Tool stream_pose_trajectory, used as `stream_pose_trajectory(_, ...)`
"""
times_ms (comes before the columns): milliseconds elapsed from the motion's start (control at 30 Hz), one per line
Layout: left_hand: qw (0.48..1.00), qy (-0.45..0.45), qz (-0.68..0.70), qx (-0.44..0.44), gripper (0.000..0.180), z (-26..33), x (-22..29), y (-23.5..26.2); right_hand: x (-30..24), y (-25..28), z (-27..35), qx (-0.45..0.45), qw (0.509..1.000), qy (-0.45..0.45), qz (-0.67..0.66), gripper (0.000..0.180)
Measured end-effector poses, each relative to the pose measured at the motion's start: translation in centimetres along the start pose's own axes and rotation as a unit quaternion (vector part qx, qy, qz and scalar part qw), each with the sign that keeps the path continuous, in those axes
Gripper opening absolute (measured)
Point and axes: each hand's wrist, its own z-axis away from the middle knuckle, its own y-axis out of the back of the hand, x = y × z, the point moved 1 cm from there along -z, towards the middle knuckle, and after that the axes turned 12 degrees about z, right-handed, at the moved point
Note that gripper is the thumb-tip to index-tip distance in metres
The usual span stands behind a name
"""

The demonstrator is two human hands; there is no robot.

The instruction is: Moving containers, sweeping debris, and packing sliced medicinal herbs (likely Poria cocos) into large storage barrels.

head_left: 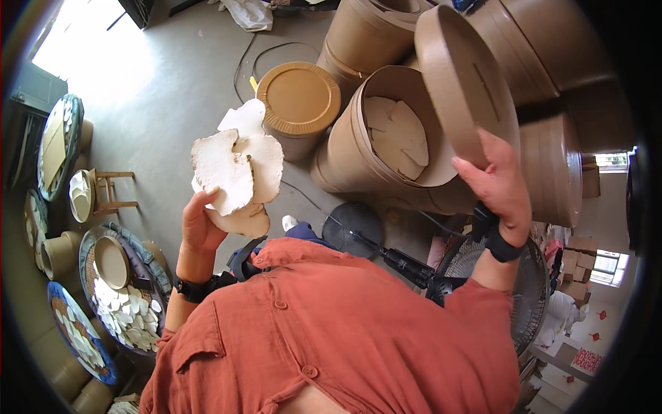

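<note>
My left hand [202, 224] grips a fanned stack of large, flat, cream-coloured slices [224, 172] with ragged edges, thumb on top. Their exact kind I cannot make out. Raised at the right, my right hand [500, 179] pinches the rim of a round brown drum lid [452, 86], which is tilted on edge. Below and left of the lid stands an uncovered brown fibre drum [343, 155]. Similar pale slices [396, 138] lie inside it. The lid hides part of the drum's right rim.
A smaller drum with a ribbed tan lid [298, 98] stands beside the uncovered one, and more drums [369, 41] crowd behind. A standing fan [507, 290] is close at my right. Cables cross the floor. Trays of pale slices [131, 310] and a wooden stool [114, 190] are at left.
</note>
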Motion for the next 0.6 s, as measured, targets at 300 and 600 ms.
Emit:
stream_pose_trajectory(300, 0.999, -0.031, 0.0, 0.016, 0.053, 1.2, 0.5, 0.9, 3.9, -4.5, -1.1, -0.075, 0.989, 0.039, 0.118, 0.034)
stream_pose_trajectory(600, 0.998, -0.054, 0.019, 0.015, 0.053, 1.2, 0.4, 1.3, 3.0, -0.5, -1.8, -0.077, 0.995, 0.009, -0.057, 0.038)
